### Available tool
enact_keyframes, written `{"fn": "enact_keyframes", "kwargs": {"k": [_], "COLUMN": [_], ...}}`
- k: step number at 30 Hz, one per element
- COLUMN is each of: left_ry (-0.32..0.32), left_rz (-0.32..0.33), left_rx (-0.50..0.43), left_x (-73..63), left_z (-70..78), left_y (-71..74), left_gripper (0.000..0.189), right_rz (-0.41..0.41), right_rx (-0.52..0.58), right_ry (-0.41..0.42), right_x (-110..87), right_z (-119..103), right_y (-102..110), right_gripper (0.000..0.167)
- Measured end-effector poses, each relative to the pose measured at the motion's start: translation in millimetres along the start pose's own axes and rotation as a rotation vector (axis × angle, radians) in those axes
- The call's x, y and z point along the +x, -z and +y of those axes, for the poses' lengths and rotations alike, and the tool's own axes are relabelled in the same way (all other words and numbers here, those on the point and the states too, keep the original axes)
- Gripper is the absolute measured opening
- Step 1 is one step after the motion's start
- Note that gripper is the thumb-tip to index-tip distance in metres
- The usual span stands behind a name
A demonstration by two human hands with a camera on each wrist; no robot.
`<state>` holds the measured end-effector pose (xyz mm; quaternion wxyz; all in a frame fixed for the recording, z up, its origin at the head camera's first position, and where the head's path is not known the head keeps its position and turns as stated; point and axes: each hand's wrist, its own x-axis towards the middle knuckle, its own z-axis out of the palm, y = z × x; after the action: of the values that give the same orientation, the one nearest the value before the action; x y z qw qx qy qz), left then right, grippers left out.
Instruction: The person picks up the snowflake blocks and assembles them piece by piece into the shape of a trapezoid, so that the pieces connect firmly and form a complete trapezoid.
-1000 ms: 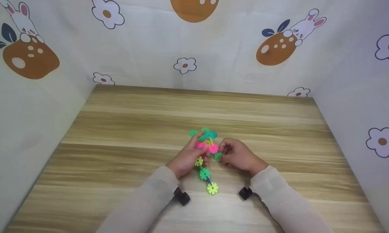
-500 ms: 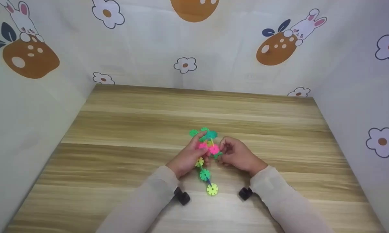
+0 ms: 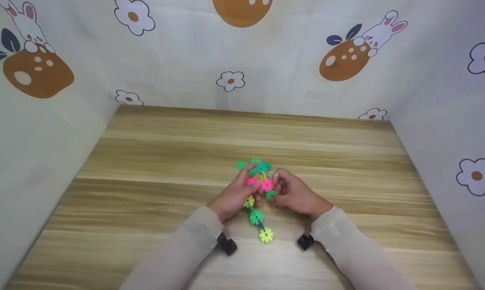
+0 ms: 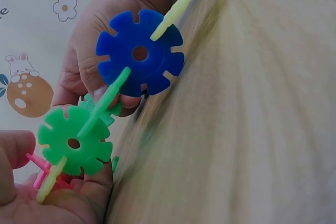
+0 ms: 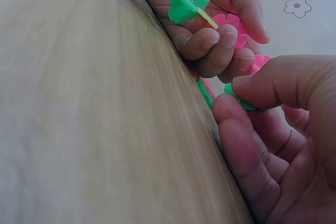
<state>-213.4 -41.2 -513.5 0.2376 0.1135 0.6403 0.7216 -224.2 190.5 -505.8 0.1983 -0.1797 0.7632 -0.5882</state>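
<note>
Green disc (image 3: 271, 195) newly tilted; blue face (image 4: 151, 62) wrist-views-only

In the head view we count two hands at the centre, one left hand (image 3: 233, 197) and one right hand (image 3: 298, 194), plus two sleeves (image 3: 173, 245) at the bottom and two black blocks (image 3: 227, 245) at lower centre. We find two pink discs (image 3: 268, 187) near the middle, two yellow discs (image 3: 266, 231) seen face-on at lower centre, and at least four green discs (image 3: 256, 214), some partly overlapped. The left wrist view gives us one blue disc (image 4: 156, 56) at upper centre. Across the head view we also tally six flowers (image 3: 235, 80), two rabbits (image 3: 379, 37), three orange fruits (image 3: 343, 66) and one tabletop (image 3: 242, 133)
</note>
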Motion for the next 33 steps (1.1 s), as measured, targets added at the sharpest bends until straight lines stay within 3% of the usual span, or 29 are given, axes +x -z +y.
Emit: {"fn": "enact_keyframes", "kwargs": {"k": [15, 26, 33], "left_ry": [-0.010, 0.024, 0.015], "left_rz": [-0.034, 0.008, 0.022], "left_rx": [0.008, -0.014, 0.023], "left_x": [-2.7, -0.9, 0.9], "left_z": [1.0, 0.0, -2.2], "left_y": [0.9, 1.1, 0.9], "left_gripper": [0.063, 0.057, 0.058], "right_rz": [0.042, 0.046, 0.043], "right_rx": [-0.029, 0.069, 0.100], "right_ry": [-0.013, 0.013, 0.027], "right_x": [1.0, 1.8, 2.5], "right_z": [-2.9, 5.2, 5.8], "right_y": [-3.7, 1.1, 0.6], "right_gripper": [0.041, 0.053, 0.048]}}
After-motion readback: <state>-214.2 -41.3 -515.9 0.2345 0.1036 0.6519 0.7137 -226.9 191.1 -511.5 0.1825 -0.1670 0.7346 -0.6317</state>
